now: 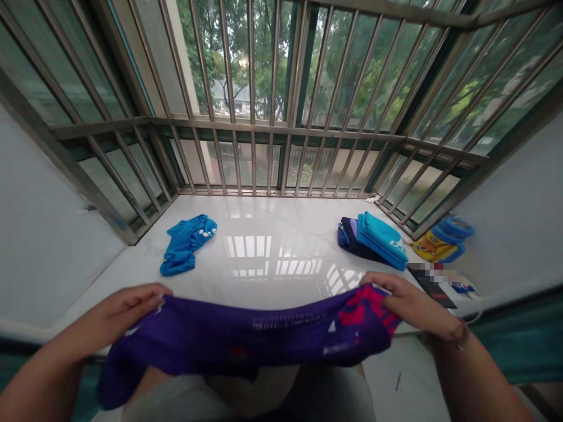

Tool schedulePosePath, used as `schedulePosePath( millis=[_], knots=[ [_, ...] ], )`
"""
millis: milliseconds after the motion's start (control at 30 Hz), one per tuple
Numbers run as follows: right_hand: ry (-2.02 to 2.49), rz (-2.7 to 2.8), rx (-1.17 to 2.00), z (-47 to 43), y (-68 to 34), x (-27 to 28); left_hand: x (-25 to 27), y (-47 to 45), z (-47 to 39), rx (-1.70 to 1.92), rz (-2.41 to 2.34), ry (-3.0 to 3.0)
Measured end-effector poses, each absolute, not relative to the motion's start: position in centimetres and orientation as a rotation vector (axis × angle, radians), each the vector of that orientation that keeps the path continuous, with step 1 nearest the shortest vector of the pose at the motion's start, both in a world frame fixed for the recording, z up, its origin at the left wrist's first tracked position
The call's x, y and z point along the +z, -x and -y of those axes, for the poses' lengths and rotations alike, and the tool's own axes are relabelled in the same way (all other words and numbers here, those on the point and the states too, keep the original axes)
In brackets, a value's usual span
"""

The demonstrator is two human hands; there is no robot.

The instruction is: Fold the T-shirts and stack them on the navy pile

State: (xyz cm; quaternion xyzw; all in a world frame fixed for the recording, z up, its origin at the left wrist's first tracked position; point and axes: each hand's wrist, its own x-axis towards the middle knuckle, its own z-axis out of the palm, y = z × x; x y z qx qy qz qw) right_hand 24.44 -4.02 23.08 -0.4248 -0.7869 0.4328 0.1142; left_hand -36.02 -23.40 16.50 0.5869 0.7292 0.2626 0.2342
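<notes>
A purple garment [211, 337] with pink patches and pale lettering is stretched sideways between my two hands, above my lap. It looks like a shirt, though its full shape is hidden by the folds. My left hand [132, 308] pinches its left end, where the cloth droops lower. At the other end, my right hand [396, 296] is closed on the cloth near the pink pattern. Beyond the garment, a crumpled blue garment [182, 243] lies on the left of the white ledge, and a stack of folded clothes [380, 240] in bright blue and navy sits on the right.
The glossy white ledge [264, 220] ends at a window with metal bars [281, 126]. By the right wall stand a blue-and-yellow container [442, 240] and a dark flat item [431, 284]. White walls close in on both sides.
</notes>
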Motion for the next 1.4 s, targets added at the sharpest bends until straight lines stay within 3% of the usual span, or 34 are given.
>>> schedulePosePath(
  millis=[67, 167, 267, 367, 467, 600, 733, 1200, 1400],
  knots=[
    [1.217, 2.440, 0.880, -1.9, -22.0, 24.5, 19.4, 37.1, 17.3, 0.690, -1.862, -1.698],
    [1.421, 2.395, 0.071, -9.8, -17.3, 26.4, 22.7, 37.1, 8.1, 0.633, -2.301, -1.852],
    [1.499, 2.206, -0.273, -13.2, -12.5, 26.8, 22.9, 33.9, 2.1, 0.637, -2.599, -1.989],
    [1.332, 2.247, -0.185, -11.8, -8.1, 23.7, 19.4, 28.0, -0.2, 0.606, -2.469, -2.194],
    [1.205, 2.486, 0.003, -7.8, -5.2, 17.1, 13.2, 22.3, 0.0, 0.414, -2.220, -2.302],
    [1.467, 2.743, 0.313, -3.4, -5.2, 7.7, 5.0, 19.5, 2.1, 0.104, -2.170, -2.108],
    [1.582, 2.672, 0.419, -1.0, -7.4, 2.8, 0.8, 20.4, 4.9, 0.163, -2.186, -2.128],
    [1.581, 2.717, 0.483, 10.2, -8.7, 2.2, -2.3, 20.8, 16.4, 0.275, -2.299, -2.148],
    [1.499, 2.747, 0.353, 13.4, -9.4, 3.6, -1.4, 21.0, 16.5, 0.295, -2.313, -2.084]
  ],
)
